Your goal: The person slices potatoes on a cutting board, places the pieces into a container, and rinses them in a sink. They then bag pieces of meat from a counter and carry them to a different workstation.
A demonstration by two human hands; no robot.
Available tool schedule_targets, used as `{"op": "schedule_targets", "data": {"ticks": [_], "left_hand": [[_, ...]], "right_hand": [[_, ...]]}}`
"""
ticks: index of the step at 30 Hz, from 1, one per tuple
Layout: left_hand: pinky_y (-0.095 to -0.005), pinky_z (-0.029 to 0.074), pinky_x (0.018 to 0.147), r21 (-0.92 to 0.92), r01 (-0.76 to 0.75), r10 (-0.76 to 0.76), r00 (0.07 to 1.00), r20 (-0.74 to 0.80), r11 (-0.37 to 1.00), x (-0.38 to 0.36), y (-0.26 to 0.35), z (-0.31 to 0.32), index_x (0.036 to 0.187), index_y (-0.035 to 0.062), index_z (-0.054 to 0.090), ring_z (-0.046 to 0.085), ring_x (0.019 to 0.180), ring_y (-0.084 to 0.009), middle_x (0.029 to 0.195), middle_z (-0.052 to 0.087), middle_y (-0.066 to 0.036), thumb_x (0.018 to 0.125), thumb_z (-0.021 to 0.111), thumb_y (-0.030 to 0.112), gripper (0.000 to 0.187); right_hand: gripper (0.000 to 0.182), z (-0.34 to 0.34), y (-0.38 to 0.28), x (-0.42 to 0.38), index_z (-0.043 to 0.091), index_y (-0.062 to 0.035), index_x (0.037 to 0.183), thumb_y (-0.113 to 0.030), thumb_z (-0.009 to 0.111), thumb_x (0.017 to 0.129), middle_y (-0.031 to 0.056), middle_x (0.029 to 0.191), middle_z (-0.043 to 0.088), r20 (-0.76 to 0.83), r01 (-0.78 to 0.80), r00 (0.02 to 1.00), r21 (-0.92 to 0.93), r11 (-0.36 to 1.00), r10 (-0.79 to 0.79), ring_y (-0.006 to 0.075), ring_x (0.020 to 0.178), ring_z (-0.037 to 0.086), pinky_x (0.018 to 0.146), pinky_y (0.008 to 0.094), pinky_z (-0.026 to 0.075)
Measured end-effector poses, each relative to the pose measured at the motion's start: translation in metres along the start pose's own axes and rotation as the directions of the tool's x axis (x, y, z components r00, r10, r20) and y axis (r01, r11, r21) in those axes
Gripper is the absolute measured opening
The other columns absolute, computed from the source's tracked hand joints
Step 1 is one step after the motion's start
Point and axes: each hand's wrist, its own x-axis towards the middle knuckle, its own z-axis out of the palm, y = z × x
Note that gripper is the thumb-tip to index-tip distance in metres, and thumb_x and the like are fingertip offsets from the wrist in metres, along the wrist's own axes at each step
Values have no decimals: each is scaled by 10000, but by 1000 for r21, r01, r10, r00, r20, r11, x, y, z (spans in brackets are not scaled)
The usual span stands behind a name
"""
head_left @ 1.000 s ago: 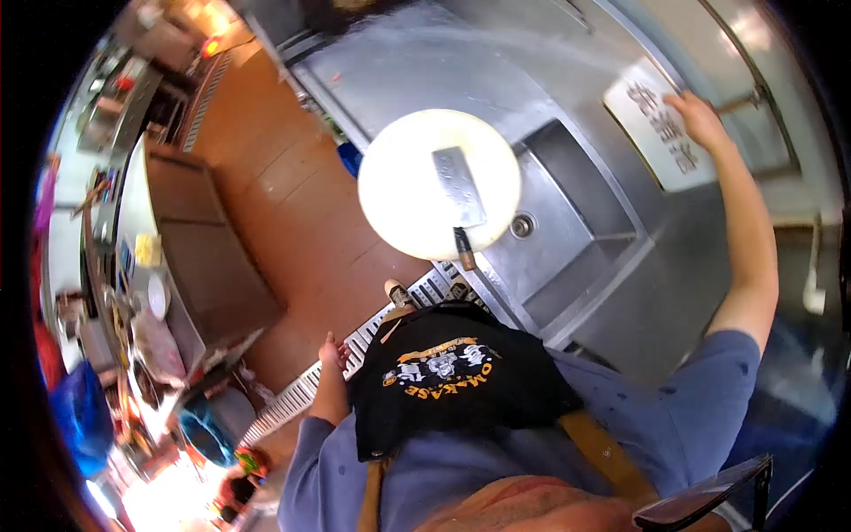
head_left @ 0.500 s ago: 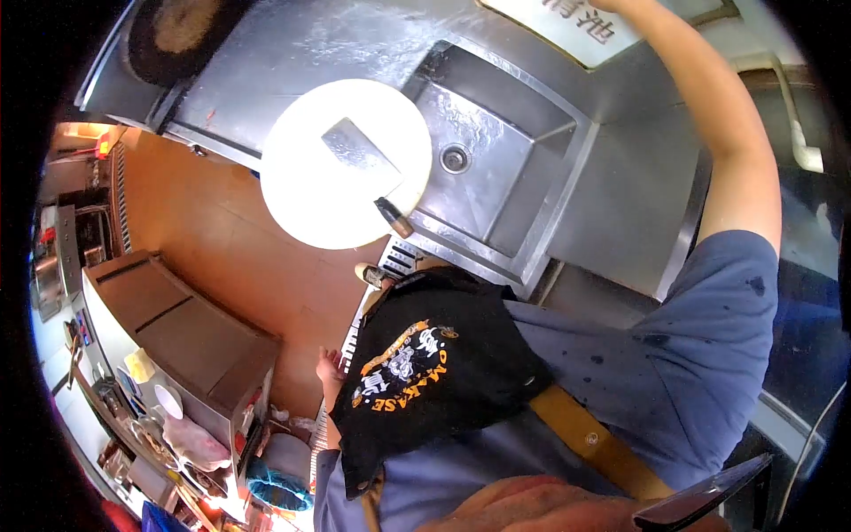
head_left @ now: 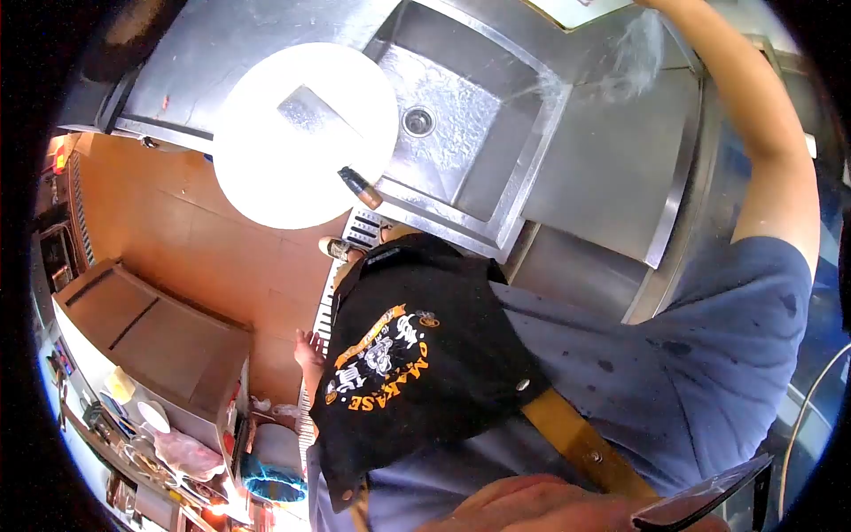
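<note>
My right arm (head_left: 753, 115) reaches up along the right side, and my right hand (head_left: 654, 3) is cut off by the top edge, its fingers out of sight. Nearest to it is a white panel (head_left: 581, 9) with dark markings. My left hand (head_left: 307, 347) hangs low beside my black apron (head_left: 425, 355), fingers apart and holding nothing. A cleaver (head_left: 321, 120) with a black and brown handle lies on a round white chopping board (head_left: 257, 186), which overlaps the corner of a steel sink (head_left: 523, 168). Water glistens in the basin around the drain (head_left: 418, 121).
A whitish splash (head_left: 638, 58) marks the steel counter (head_left: 612, 160) right of the sink. Behind my left side stand a brown-topped cabinet (head_left: 160, 337), a blue-rimmed bin (head_left: 275, 483) and a pink bag (head_left: 188, 457). A slotted drain cover (head_left: 363, 229) runs below the sink.
My view has shifted, so the sink and chopping board sit further up and left. My right hand has moved right. A whitish splash shows on the counter, and the basin looks wetter.
</note>
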Motion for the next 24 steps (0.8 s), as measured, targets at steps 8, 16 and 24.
{"op": "schedule_targets", "data": {"ticks": [8,16,24], "left_hand": [[-367,524,804,-42,21,-24,996,-81,999,-3,4,8,1351,41,394,601,979,-249,1225,563,-132,938,555,350,540],[-401,512,834,38,-13,14,999,-41,999,5,22,4,1345,35,403,586,1044,-278,1271,539,-170,955,520,382,535],[-376,542,734,6,-45,45,997,-55,999,6,38,15,1324,68,415,612,959,-274,1137,587,-149,946,553,366,500]], "right_hand": [[221,-27,6,-13,735,-62,892,-158,580,767,142,946,705,80,64,994,100,993,-72,292,909,677,767,386,533],[147,-19,-8,-3,727,-128,766,-175,592,731,133,832,700,-141,44,990,290,956,-2,323,823,677,720,427,533],[134,4,-22,25,682,-137,699,-205,580,754,133,750,675,-457,8,879,302,953,137,320,732,667,663,437,526]]}}
